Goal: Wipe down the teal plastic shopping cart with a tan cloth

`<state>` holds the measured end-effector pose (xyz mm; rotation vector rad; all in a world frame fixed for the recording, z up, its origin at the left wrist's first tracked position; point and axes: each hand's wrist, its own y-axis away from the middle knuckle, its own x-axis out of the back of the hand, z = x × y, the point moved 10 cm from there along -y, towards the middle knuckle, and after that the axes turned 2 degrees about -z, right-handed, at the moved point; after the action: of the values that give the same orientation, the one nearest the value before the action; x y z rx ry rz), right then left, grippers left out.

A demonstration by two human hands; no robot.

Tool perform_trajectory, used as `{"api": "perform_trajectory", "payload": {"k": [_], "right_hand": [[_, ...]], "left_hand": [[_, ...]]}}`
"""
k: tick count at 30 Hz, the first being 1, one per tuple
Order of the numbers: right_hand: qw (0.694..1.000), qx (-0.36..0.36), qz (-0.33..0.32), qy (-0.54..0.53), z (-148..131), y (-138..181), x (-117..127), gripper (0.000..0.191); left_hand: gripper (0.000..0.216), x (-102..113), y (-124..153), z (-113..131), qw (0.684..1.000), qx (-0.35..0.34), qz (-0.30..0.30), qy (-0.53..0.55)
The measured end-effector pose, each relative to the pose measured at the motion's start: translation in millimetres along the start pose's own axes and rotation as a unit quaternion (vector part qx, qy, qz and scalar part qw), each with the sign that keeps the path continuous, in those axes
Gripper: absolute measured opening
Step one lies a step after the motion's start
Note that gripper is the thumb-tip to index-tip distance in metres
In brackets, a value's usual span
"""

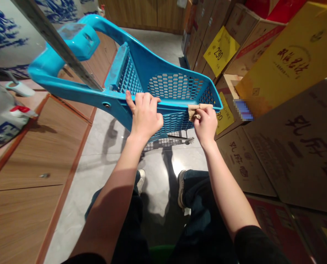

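A blue plastic shopping basket (177, 86) on wheels stands tilted on the grey tiled floor in front of me. My left hand (144, 114) is closed over its near rim, fingers curled inside. My right hand (206, 123) pinches a small brown cloth (194, 110) against the rim near the basket's right corner. The basket's blue handle (78, 40) rises to the upper left. My legs and shoes show below.
Stacked cardboard boxes (290, 146) with yellow price tags (220, 50) line the right side. Wooden cabinets (34, 157) run along the left, with blue-and-white ceramic jars (4, 33) above. A metal bar (56, 40) crosses the upper left. The aisle continues ahead.
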<state>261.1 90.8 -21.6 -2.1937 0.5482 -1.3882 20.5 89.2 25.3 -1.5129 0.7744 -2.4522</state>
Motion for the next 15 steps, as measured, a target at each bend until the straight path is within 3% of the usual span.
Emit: {"api": "perform_trajectory", "payload": {"k": [4,10,15], "right_hand": [[0.996,0.048,-0.064,-0.03,-21.8,5.5,-7.9,0.041],[0.999,-0.036,-0.018,-0.006,11.6,-2.1,4.0,0.032],[0.997,0.061,-0.046,-0.016,-27.6,6.8,-6.3,0.04]], "left_hand": [[0.04,3.7,1.9,-8.8,1.0,0.016,0.022,0.002],[0.057,6.0,8.1,-4.8,0.999,0.015,0.045,-0.024],[0.07,-16.1,10.1,23.6,0.999,-0.046,-0.003,-0.012]]}}
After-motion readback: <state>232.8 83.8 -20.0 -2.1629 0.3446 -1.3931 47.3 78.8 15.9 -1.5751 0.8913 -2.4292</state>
